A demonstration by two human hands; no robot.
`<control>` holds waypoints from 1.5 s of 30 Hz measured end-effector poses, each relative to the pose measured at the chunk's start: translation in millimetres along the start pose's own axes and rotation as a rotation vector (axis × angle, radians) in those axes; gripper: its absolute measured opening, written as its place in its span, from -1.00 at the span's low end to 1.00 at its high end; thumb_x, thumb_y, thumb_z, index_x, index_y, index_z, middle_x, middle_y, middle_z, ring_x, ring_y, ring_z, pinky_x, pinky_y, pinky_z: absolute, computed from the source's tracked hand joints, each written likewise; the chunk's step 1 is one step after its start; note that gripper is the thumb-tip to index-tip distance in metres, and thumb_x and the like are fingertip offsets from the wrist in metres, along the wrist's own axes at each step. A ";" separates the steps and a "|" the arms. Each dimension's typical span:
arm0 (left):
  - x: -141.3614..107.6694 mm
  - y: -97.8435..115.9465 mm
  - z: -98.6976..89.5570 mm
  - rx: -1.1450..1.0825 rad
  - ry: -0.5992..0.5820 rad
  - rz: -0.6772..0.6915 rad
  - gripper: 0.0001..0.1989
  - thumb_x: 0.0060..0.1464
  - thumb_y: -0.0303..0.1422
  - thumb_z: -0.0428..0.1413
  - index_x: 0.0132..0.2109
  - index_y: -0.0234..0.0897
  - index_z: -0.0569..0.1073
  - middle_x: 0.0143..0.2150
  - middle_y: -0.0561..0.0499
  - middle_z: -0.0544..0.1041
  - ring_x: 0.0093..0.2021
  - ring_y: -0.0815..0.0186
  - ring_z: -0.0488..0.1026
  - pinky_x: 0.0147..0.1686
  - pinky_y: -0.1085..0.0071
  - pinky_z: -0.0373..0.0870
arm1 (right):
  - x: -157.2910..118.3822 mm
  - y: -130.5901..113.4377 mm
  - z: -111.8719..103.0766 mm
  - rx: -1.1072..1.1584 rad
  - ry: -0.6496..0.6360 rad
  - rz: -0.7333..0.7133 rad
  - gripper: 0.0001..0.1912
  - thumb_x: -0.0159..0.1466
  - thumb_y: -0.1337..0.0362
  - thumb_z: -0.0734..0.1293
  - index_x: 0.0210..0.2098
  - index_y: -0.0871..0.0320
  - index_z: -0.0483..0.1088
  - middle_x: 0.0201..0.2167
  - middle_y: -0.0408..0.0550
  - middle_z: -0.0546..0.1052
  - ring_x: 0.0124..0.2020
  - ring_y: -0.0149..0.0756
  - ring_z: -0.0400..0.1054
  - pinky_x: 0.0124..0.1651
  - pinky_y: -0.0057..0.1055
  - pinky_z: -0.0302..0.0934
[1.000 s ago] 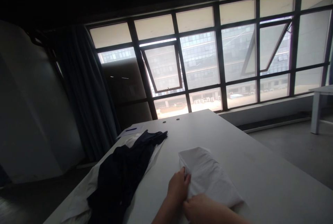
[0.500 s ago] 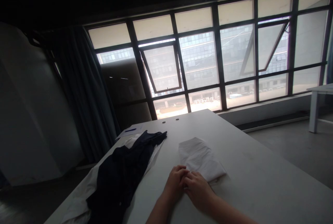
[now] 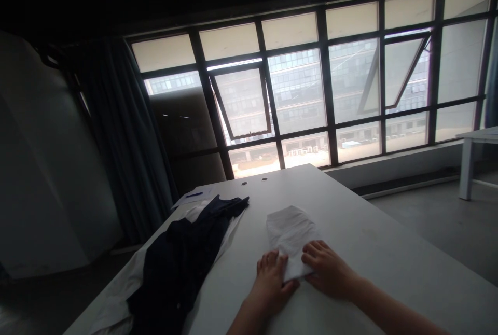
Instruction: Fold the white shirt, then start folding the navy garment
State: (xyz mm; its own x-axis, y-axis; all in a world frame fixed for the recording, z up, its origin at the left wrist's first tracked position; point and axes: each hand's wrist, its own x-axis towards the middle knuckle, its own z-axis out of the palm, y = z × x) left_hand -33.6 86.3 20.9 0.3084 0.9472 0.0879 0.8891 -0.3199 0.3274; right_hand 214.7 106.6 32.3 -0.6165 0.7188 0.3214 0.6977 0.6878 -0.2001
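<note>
A folded white cloth point(image 3: 291, 231) lies on the white table point(image 3: 373, 267), between and beyond my hands. My left hand point(image 3: 272, 280) is at its near left corner, palm down, thumb apart from the fingers, which touch the cloth's edge. My right hand point(image 3: 329, 270) is closed on the near right part of the cloth, fingers bent on top and the thumb at the near edge. What lies under the right fingers is hidden.
Dark blue clothing point(image 3: 187, 252) and white fabric point(image 3: 120, 293) spread along the table's left side. Behind them is a paper with a blue pen point(image 3: 194, 195). Two round holes are near the far edge. Another white table point(image 3: 467, 164) stands at right.
My hands have moved apart from each other. The right one has gone right onto the cloth, whose right side is now folded inward, making it narrower.
</note>
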 end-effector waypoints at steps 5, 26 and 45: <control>0.8 5.2 2.4 0.020 -0.003 -0.006 -0.34 0.19 0.07 0.12 0.35 -0.02 0.31 0.43 -0.13 0.20 0.39 -0.10 0.07 0.36 0.01 -0.10 | -37.3 49.4 3.4 0.025 0.206 0.152 -0.64 0.23 0.30 0.31 0.03 0.04 0.42 0.15 0.08 0.44 0.20 0.00 0.25 0.24 -0.08 0.13; 3.4 23.4 -10.4 -0.174 0.011 0.199 -0.89 0.22 -0.34 0.17 -0.09 -0.14 0.50 0.18 -0.05 0.48 0.18 0.15 0.37 0.25 0.32 0.19 | -41.9 76.5 0.8 0.103 0.146 0.208 -0.42 0.00 0.62 0.17 -0.10 0.01 0.48 0.00 -0.02 0.46 0.11 -0.16 0.30 0.20 -0.24 0.21; 6.7 35.1 1.1 -0.014 0.082 0.222 -0.77 0.27 -0.35 0.08 0.01 -0.05 0.56 0.03 -0.08 0.54 0.04 0.09 0.42 0.14 0.18 0.28 | -31.3 54.4 6.0 0.149 -0.101 0.053 -0.18 0.16 0.54 0.14 0.33 -0.18 0.30 0.43 -0.11 0.21 0.47 -0.12 -0.03 0.46 0.09 -0.13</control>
State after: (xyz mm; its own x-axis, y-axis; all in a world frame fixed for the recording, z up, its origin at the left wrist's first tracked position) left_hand 0.0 81.4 32.0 0.4667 0.8526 0.2350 0.7977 -0.5206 0.3045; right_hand 269.7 122.2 5.8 -0.6191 0.7557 0.2136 0.6729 0.6507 -0.3519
